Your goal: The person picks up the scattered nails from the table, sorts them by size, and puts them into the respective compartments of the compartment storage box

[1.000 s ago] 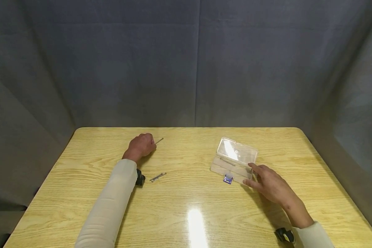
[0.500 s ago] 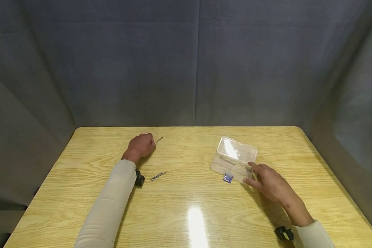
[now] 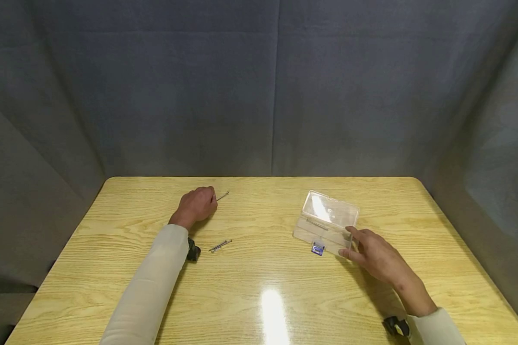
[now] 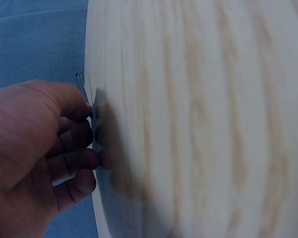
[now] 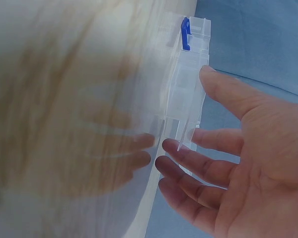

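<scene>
At the table's far left part, my left hand [image 3: 197,205] pinches a long thin metal nail [image 3: 223,195] between thumb and forefinger. Its headed end sticks out past the fingertips, and in the left wrist view the nail [image 4: 82,85] slants up from them close over the wood. My right hand [image 3: 380,254] holds the right end of a clear plastic box [image 3: 304,234], thumb at the front corner and fingers at the lid side. The box's lid [image 3: 334,211] is raised, and a blue latch [image 3: 317,248] hangs at its front. Inside lies one nail [image 3: 317,224].
Several more nails [image 3: 220,246] lie in a small bunch on the wooden table [image 3: 259,268], near the left wrist's camera [image 3: 193,250]. A dark grey curtain [image 3: 198,96] hangs behind the table and along both sides.
The left hand stays almost in place, and the headed end of its nail shows slightly further right. The right hand and the box have not visibly moved.
</scene>
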### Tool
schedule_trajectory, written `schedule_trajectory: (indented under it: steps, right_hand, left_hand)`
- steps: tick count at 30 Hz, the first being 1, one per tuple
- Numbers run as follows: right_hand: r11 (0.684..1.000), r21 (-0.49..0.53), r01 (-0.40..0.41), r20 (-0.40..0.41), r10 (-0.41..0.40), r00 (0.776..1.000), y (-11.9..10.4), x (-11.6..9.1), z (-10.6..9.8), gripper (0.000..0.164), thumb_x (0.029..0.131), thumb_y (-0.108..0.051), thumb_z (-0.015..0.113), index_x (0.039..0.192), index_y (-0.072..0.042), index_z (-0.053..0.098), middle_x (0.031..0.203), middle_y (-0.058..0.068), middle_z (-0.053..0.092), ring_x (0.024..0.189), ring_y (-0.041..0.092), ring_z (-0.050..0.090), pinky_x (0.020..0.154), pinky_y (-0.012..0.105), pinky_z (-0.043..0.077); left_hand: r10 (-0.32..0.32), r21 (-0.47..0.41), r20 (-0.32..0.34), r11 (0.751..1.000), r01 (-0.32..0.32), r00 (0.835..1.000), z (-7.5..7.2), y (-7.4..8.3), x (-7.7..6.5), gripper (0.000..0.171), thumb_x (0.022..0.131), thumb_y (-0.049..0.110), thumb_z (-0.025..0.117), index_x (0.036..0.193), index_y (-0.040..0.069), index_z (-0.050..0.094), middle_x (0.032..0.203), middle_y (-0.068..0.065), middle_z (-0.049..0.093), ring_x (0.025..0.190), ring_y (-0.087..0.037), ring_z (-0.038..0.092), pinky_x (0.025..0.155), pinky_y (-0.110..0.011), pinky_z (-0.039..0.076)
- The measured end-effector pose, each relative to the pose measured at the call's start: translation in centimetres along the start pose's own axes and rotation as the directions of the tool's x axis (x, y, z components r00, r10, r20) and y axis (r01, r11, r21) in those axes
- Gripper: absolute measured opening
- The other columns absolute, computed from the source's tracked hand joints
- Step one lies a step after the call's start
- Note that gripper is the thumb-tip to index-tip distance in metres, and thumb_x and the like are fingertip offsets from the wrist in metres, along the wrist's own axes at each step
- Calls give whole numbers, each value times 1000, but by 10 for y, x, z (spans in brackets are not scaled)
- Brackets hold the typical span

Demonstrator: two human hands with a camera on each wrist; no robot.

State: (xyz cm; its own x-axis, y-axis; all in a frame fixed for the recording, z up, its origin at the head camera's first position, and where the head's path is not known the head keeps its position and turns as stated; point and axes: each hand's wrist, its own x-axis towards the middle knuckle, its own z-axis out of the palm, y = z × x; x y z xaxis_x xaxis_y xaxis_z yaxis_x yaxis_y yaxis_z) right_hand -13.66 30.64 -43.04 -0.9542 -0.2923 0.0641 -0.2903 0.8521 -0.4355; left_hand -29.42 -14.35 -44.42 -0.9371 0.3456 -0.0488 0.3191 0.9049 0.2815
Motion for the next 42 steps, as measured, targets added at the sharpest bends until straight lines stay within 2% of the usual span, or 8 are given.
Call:
schedule_trajectory:
  steps: [7, 19, 30, 37, 42]
  right_hand:
    - [1000, -3, -10, 5, 10, 1000, -1, 0, 0, 65, 96, -29, 75, 142, 10, 52, 92, 6, 56, 76, 18, 49, 64, 37, 43]
    - [1000, -13, -11, 0, 11, 1000, 1, 0, 0, 64, 96, -30, 75, 143, 9, 52, 93, 6, 57, 77, 18, 50, 65, 38, 44]
    - [1000, -9, -9, 4, 9, 1000, 2, 1, 0, 66, 97, -30, 73, 144, 9, 50, 92, 6, 56, 75, 17, 49, 63, 36, 42]
    - [1000, 3, -16, 9, 16, 1000, 1, 0, -1, 66, 98, -31, 72, 146, 9, 49, 94, 6, 57, 76, 17, 49, 65, 37, 43]
    - [1000, 11, -14, 8, 14, 1000, 1, 0, 0, 67, 98, -31, 72, 146, 9, 49, 94, 5, 57, 77, 17, 49, 65, 37, 43]
  left_hand:
    - [32, -6, -10, 999, -32, 999, 3, 0, 0, 21, 106, 15, 45, 91, 8, 58, 80, -6, 56, 73, -23, 56, 70, -43, 45]
    - [43, -72, -41, 996, -45, 998, 2, 10, 2, 17, 103, 14, 50, 90, 10, 59, 78, -4, 56, 71, -22, 51, 69, -41, 43]
    - [72, -80, -37, 994, -75, 997, 1, 29, 3, 17, 103, 14, 50, 89, 13, 58, 79, -2, 55, 73, -20, 50, 69, -39, 42]
    - [108, -67, -7, 992, -109, 994, 1, 42, 4, 15, 104, 15, 50, 90, 14, 56, 83, 0, 55, 74, -18, 50, 68, -38, 41]
    - [141, -49, -15, 989, -142, 990, 0, 49, 3, 16, 103, 14, 51, 88, 14, 55, 81, 1, 54, 72, -18, 49, 67, -37, 41]
